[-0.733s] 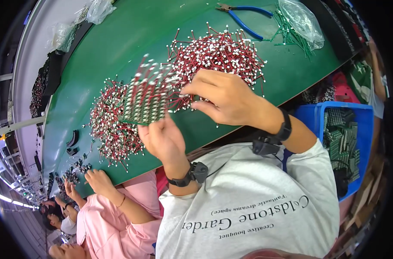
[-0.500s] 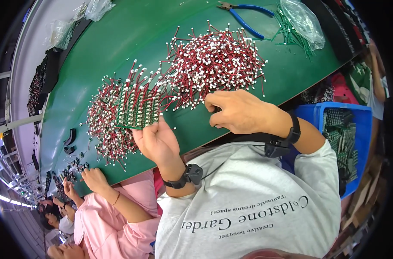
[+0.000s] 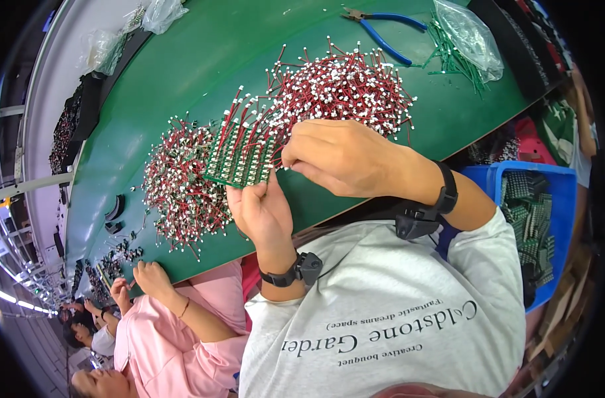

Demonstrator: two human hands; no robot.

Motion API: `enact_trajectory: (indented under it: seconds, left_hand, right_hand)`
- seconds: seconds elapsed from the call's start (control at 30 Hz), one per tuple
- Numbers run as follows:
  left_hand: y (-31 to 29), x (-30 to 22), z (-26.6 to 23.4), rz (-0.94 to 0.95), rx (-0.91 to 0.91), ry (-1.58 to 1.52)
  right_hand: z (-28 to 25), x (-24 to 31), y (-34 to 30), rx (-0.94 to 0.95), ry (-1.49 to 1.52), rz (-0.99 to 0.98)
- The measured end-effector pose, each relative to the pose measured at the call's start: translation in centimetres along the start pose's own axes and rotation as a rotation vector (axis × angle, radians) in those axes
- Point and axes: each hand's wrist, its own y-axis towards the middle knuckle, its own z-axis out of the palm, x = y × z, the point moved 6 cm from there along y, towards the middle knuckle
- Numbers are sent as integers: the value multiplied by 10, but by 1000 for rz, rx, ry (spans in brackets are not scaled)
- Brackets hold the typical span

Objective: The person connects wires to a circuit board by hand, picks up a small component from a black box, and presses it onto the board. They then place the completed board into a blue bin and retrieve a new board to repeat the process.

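A green circuit board panel (image 3: 239, 162) with rows of small pale parts is held at its lower edge by my left hand (image 3: 261, 211), thumb on top. Red wires with white connectors stand up from the panel's far side. My right hand (image 3: 339, 156) is closed in a pinch right beside the panel's right edge; what its fingertips hold is hidden. Behind that hand lies a big heap of red wire leads (image 3: 349, 86) with white plugs. Left of the panel spreads a second heap of wired small boards (image 3: 179, 189).
Blue-handled cutters (image 3: 385, 45) lie at the far side, near green strips (image 3: 448, 56) and a clear plastic bag (image 3: 471, 36). At right stands a blue bin (image 3: 564, 219) of green panels. A co-worker in a pink top (image 3: 173, 345) works at left, hands at the green table (image 3: 183, 53).
My right hand has moved left from the edge of the wire heap to the panel. My left hand, with the panel, appears farther right in the picture; the whole view has shifted slightly.
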Motion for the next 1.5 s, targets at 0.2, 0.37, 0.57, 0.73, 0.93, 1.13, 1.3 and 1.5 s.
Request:
enact_trajectory:
  seconds: [0.2,0.37,0.57,0.73,0.93,1.13,1.3,1.5]
  left_hand:
    - [-6,9,4,-79,-6,47]
    - [-11,13,20,-16,171,36]
    - [-17,17,17,-53,3,160]
    - [-13,14,15,-40,55,157]
    - [-8,7,28,3,47,156]
    - [-6,6,26,-1,47,175]
    - [-3,5,27,27,56,209]
    - [-5,6,32,128,109,219]
  right_hand:
    - [12,20,13,-67,-229,-79]
    - [21,23,24,-158,-326,-45]
    - [29,2,19,-156,-347,38]
    - [29,6,18,-127,-343,44]
    - [30,9,15,-53,-417,34]
    - [26,10,11,-75,-375,-13]
    - [25,9,9,-121,-352,-34]
    - [18,2,14,-259,51,172]
